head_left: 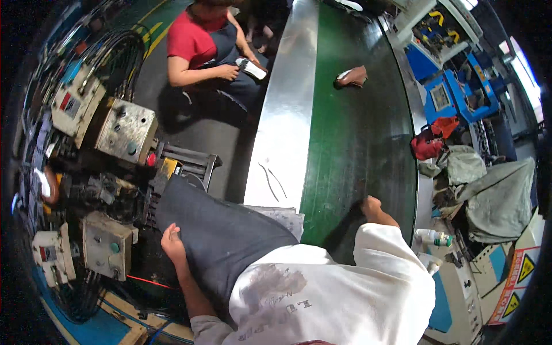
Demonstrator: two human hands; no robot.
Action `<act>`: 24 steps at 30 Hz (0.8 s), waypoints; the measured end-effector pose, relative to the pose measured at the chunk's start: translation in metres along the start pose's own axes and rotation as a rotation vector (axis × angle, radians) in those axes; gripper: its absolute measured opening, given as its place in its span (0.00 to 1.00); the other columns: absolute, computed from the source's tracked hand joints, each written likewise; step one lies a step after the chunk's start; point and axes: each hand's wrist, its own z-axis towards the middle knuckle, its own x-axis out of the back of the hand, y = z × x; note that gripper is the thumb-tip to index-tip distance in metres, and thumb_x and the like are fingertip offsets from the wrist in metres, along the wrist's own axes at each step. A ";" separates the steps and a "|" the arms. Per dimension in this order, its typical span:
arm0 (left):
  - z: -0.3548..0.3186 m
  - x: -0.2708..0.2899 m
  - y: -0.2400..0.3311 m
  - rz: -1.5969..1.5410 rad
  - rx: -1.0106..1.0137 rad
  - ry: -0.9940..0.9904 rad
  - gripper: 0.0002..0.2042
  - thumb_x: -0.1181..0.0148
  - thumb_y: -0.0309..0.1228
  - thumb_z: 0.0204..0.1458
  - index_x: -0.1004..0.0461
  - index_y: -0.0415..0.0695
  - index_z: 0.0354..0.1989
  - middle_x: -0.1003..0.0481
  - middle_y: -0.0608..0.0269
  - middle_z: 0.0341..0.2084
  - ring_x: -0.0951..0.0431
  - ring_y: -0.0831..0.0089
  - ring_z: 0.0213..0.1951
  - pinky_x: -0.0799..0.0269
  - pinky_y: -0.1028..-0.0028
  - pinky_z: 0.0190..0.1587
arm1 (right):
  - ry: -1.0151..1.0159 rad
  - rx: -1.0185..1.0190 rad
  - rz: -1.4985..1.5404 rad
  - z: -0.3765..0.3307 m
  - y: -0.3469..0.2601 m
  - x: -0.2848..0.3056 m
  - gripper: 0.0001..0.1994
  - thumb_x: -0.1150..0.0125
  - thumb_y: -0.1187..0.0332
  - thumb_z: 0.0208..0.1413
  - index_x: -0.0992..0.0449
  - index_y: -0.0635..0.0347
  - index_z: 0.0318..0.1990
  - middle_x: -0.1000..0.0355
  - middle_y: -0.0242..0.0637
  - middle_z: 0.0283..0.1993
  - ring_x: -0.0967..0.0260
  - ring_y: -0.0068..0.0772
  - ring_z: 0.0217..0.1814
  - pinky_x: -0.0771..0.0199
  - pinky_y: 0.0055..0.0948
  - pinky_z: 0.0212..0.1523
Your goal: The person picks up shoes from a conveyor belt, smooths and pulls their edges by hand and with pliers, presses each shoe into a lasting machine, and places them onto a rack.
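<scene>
My left hand [173, 244] is held beside my dark apron [213, 230], its fingers curled together. Whatever may be between those fingers is too small to make out. On the right, my right hand [371, 206] is over the green conveyor belt [333, 172], fingers bent inward and mostly hidden from view. Farther up the belt lies a brown and white shoe upper [352, 76], apart from both hands. A pair of thin, dark, curved strips [272, 182] rests on the metal ledge [282, 115] to the left of the belt.
Across the ledge, a seated person in a red top [195, 43] holds a white shoe piece [253, 69]. Machine control boxes [125, 131] stand at left. Along the right side are a red bag [426, 144], a grey cloth cover [497, 198] and a blue machine frame [443, 98].
</scene>
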 end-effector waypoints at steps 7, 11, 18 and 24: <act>0.028 -0.067 0.086 -0.123 -0.042 -0.127 0.15 0.51 0.20 0.70 0.20 0.30 0.56 0.17 0.57 0.40 0.21 0.74 0.36 0.25 0.74 0.42 | 0.613 -0.447 1.090 0.102 -0.004 0.135 0.20 0.34 0.54 0.64 0.14 0.65 0.49 0.16 0.54 0.51 0.17 0.54 0.56 0.20 0.49 0.57; 0.033 -0.108 0.150 -0.057 -0.241 -0.351 0.12 0.51 0.19 0.71 0.19 0.31 0.52 0.17 0.54 0.41 0.18 0.72 0.41 0.21 0.71 0.47 | 0.748 -0.111 1.060 0.186 -0.056 0.299 0.30 0.32 0.40 0.61 0.13 0.63 0.49 0.17 0.57 0.52 0.20 0.64 0.59 0.22 0.51 0.62; 0.024 -0.015 0.099 0.163 -0.043 -0.128 0.13 0.54 0.20 0.73 0.21 0.30 0.54 0.20 0.54 0.40 0.20 0.64 0.39 0.22 0.65 0.47 | 0.741 -0.163 1.313 0.300 -0.112 0.457 0.35 0.26 0.44 0.59 0.17 0.79 0.50 0.19 0.68 0.53 0.22 0.67 0.62 0.25 0.49 0.64; -0.072 0.070 0.046 0.026 0.233 0.094 0.16 0.40 0.38 0.72 0.16 0.36 0.41 0.15 0.56 0.37 0.18 0.66 0.38 0.20 0.66 0.43 | 0.625 0.016 1.776 0.359 -0.127 0.450 0.31 0.27 0.54 0.63 0.20 0.85 0.51 0.16 0.57 0.45 0.16 0.44 0.46 0.20 0.42 0.46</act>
